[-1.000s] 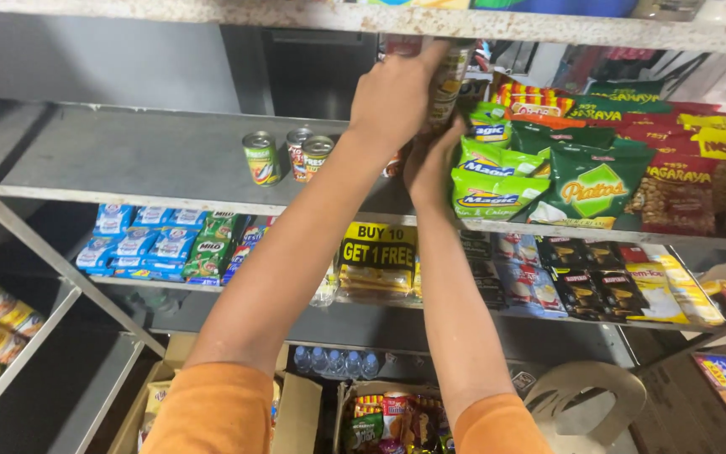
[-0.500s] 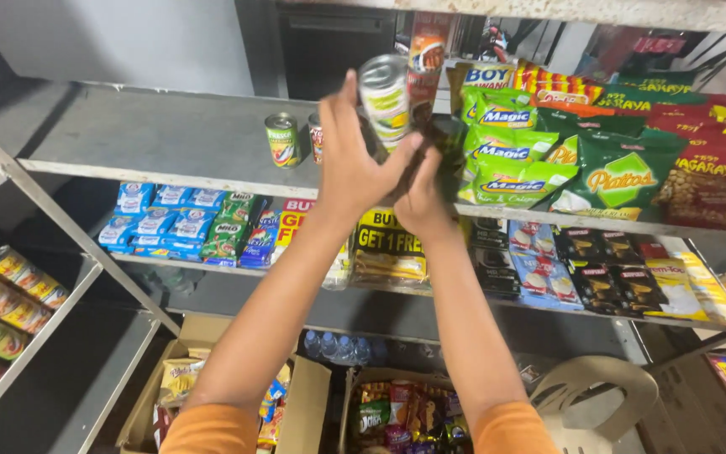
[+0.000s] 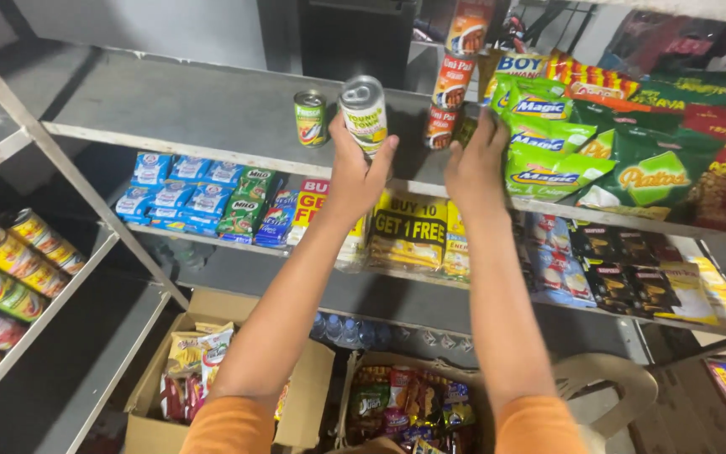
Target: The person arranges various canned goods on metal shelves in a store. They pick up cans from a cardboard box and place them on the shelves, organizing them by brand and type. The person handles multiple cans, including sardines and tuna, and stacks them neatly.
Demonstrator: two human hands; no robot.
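Observation:
My left hand (image 3: 356, 172) is shut around a small silver-topped can with a pale label (image 3: 364, 113), holding it tilted just above the front of the grey metal shelf (image 3: 170, 105). To its left, a green-labelled can (image 3: 310, 118) stands upright on the shelf. My right hand (image 3: 476, 164) is at the shelf edge with fingers stretched up. Its fingertips rest by the lowest can of a stack of red and orange cans (image 3: 452, 82) and beside green snack bags (image 3: 539, 143). Nothing shows in its grasp.
Snack bags fill the shelf's right side (image 3: 699, 143). The shelf below holds blue and green sachets (image 3: 186, 197) and yellow packs (image 3: 409, 231). Cans lie on a side rack at left (image 3: 6, 265). Cardboard boxes of snacks (image 3: 212, 361) and a plastic chair (image 3: 611, 391) stand on the floor.
Both hands came down from the stack of cans. The left hand brought the pale can down toward the shelf, and the right hand let go and moved right to the red cans.

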